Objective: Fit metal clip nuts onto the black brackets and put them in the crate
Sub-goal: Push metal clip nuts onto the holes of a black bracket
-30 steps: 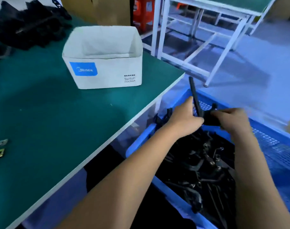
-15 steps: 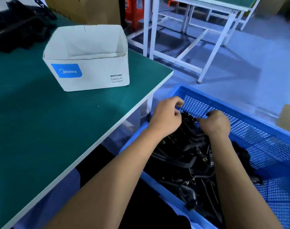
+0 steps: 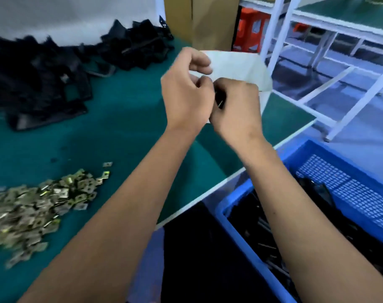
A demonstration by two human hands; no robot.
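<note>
My left hand (image 3: 186,92) and my right hand (image 3: 236,108) are raised over the green table (image 3: 120,138), knuckles touching, fingers curled. Between them shows a small dark piece (image 3: 220,99) with a metallic glint; my right hand grips it. Whether my left fingers hold it is blurred. A heap of brass-coloured clip nuts (image 3: 40,211) lies at the table's left front. Loose black brackets (image 3: 44,84) are piled at the back left. The blue crate (image 3: 339,158) stands below the table's right edge, with black brackets (image 3: 273,237) inside.
A white cardboard box (image 3: 236,66) stands open on the table, right behind my hands. A brown carton (image 3: 199,20) and a red stool (image 3: 249,29) stand beyond it. A white-framed workbench (image 3: 317,22) is at the right rear, with bare floor underneath.
Both hands rose out of the blue crate and moved left over the table, leaving the long black bracket in the crate. My view swung left, bringing the clip nut heap into sight.
</note>
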